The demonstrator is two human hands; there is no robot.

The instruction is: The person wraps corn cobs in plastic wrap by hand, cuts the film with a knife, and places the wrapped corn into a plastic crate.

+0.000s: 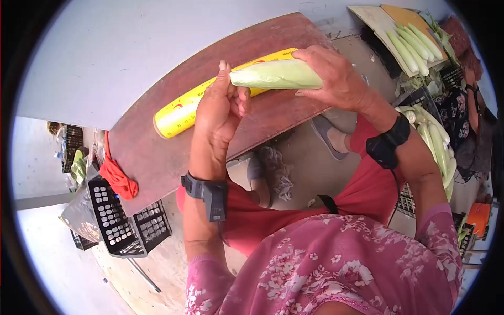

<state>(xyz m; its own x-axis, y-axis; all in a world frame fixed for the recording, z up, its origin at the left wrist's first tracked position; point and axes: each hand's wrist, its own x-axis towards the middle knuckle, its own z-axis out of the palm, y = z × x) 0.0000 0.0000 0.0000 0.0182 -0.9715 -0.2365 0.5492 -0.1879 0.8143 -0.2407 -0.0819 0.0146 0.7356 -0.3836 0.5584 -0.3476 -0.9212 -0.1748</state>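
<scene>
Right hand (336,76) clasped corn ear (278,74) | left hand (216,107) part-spread by its tip | toward desk's (152,163) right edge | light, steady support seemed best

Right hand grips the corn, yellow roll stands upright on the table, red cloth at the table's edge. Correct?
Not quite: the yellow roll lies on its side on the table, as the head view shows. The rest holds: the right hand grips the corn, and the red cloth is at the table's edge.
</scene>
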